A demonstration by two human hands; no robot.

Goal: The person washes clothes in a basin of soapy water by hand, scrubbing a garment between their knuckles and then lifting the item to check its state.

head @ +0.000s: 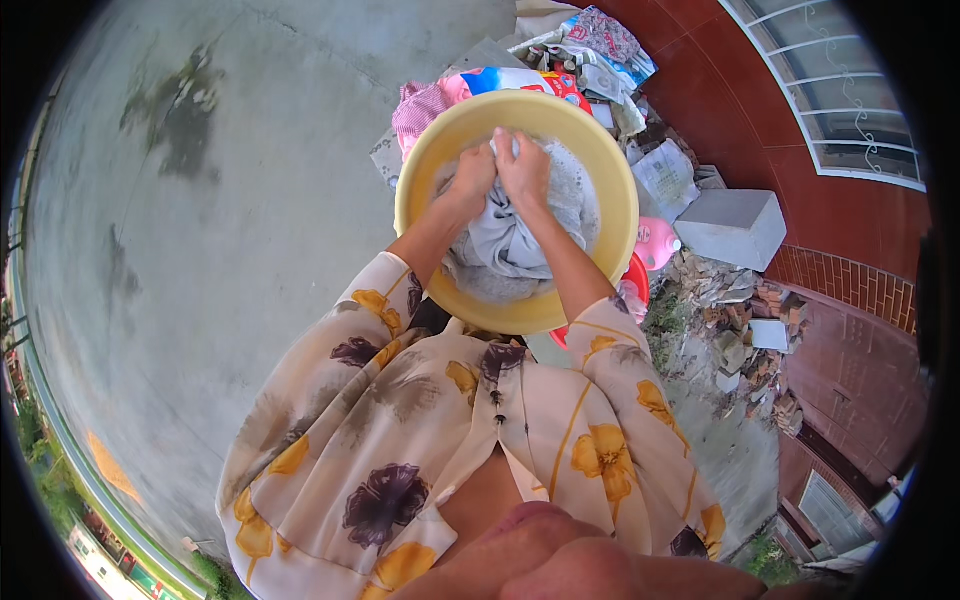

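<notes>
Soapy water fills part of a yellow plastic basin (630, 217) in front of me. A wet light-grey cloth (501, 236) lies bunched in it, with suds around its edges. My left hand (472, 180) and my right hand (523, 166) are close together over the basin's middle, both closed on a raised part of the cloth. The fabric hangs from them in folds down into the water. The cloth's lower parts are hidden under foam.
Pink clothing (421, 109) and a detergent bag (517, 79) lie just beyond the basin. To its right are a pink bottle (657, 244), a red basin (639, 281) and a grey block (731, 225). Rubble (731, 300) lies along the red wall (742, 112).
</notes>
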